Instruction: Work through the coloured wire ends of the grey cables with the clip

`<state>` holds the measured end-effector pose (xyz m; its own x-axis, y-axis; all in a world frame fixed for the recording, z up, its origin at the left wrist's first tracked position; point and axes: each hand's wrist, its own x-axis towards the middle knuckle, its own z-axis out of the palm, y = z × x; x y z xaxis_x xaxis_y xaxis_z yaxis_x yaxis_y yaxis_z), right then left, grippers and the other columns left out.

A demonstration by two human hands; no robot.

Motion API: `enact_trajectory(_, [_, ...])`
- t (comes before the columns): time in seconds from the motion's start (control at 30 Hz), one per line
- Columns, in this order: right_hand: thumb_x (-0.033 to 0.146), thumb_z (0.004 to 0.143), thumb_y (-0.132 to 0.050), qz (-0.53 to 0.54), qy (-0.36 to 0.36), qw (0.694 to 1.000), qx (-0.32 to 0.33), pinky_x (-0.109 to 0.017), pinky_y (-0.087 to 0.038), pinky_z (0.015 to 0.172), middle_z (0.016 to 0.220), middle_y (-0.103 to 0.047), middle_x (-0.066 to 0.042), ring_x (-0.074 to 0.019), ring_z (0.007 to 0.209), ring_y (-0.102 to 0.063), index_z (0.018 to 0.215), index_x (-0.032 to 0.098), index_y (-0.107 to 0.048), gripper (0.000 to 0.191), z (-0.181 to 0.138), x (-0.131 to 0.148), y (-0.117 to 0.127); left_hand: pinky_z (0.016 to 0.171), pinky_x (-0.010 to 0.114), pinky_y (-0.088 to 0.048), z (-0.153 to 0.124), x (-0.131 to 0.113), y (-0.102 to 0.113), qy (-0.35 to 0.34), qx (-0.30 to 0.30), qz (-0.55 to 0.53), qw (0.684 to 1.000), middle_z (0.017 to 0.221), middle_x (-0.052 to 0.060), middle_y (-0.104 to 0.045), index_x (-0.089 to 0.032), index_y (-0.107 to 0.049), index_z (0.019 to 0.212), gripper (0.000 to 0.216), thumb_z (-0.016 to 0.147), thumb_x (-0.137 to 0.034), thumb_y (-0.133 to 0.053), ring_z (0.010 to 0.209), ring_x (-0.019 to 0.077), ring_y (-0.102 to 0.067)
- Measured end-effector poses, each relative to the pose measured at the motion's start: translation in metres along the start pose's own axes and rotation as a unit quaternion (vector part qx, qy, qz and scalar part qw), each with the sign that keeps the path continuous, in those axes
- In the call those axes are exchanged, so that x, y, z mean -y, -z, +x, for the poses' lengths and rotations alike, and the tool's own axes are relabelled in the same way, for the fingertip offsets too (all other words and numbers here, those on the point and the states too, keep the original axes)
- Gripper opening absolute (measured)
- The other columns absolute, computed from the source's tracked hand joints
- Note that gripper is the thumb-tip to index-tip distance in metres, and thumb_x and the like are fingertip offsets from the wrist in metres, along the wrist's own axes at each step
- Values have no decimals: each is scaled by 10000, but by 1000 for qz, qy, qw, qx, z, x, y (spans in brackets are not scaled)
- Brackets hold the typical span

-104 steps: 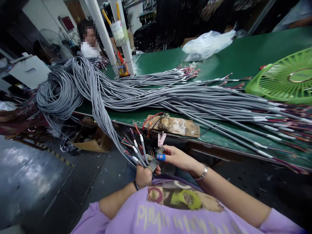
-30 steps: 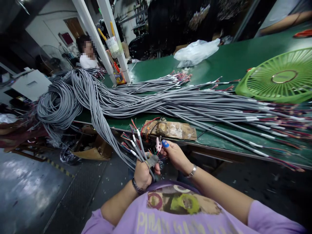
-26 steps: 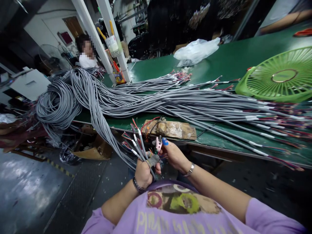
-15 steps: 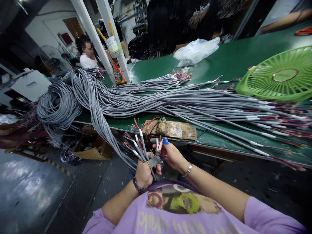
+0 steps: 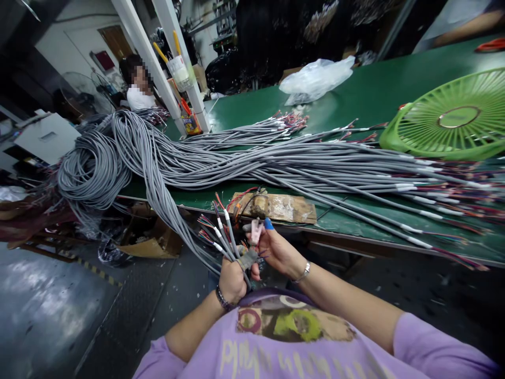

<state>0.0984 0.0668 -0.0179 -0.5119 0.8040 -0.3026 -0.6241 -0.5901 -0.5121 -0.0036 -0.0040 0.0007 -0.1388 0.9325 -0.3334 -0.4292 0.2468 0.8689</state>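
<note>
My left hand (image 5: 232, 281) is closed round several grey cables (image 5: 229, 231), whose white-banded ends fan out with thin coloured wires. A grey wrap covers its thumb. Just to the right, my right hand (image 5: 282, 252) pinches a small pink clip (image 5: 256, 230) close to the wire ends by the left thumb. A blue cover (image 5: 269, 224) sits on a right fingertip. Whether the clip's jaws grip a wire is too small to tell. From the held cables, grey lengths run up left to the large cable pile (image 5: 221, 163) on the green table (image 5: 252, 108).
A wooden board (image 5: 288, 209) with a metal piece and wires lies at the table's front edge. A green fan (image 5: 457, 116) stands right, a plastic bag (image 5: 315, 81) behind. White posts (image 5: 158, 63) rise at the left. A co-worker (image 5: 140, 89) sits beyond; another person's arm (image 5: 469, 30) shows top right.
The pink clip has turned in my right hand, and its two arms no longer show spread apart. My left hand keeps its hold on the cables. The view has shifted slightly.
</note>
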Motion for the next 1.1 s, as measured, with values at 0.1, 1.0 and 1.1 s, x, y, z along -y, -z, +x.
enact_trajectory(0.1, [612,786,-541,-6,-37,999,32,-218,-458,530,723,-649,-29,-105,581,-571,820,170,-626,451,-6,4,6,363,186,-369,-5,1,3,-12,10,18,1000,384,-28,-524,-154,-532,581,342,648,-428,-726,325,78,-449])
enact_trajectory(1.0, [489,775,-614,-277,39,956,92,-280,-415,558,578,-580,13,-136,546,-557,806,185,-482,333,-52,-4,17,427,228,-453,-3,22,15,0,12,72,997,467,24,-614,-131,-607,589,364,680,-470,-703,376,115,-539])
enact_trajectory(1.1, [460,770,-625,-256,17,958,127,-295,-431,535,523,-574,24,-141,492,-554,757,195,-450,317,-50,-5,8,474,254,-480,-5,17,18,-3,62,109,992,486,49,-632,-126,-629,560,379,706,-472,-679,417,136,-570])
